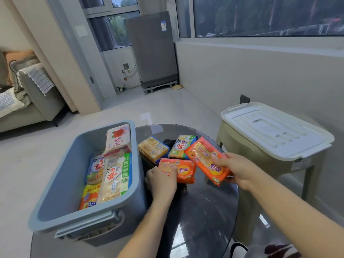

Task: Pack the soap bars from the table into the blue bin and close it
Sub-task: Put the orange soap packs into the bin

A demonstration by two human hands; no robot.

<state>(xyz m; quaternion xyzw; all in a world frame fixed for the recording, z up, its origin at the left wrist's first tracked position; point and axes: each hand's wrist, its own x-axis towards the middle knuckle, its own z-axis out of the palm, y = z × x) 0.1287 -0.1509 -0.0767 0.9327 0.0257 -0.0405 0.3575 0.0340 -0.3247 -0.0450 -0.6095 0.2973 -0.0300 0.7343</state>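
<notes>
Head view, right hand [235, 168] fingers gripping glossy orange soap pack [207, 161], left hand [162, 181] fingers pinching another [179, 171]

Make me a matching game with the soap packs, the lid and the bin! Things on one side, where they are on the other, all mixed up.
Things:
1. white lid
2. rose soap pack
3. orange soap pack
4. yellow soap pack

Places:
A. lying on the glass table
B. held in the right hand
C. on the beige stool
D. inside the blue bin

Pairs: 1-C, 2-D, 3-B, 4-A
</notes>
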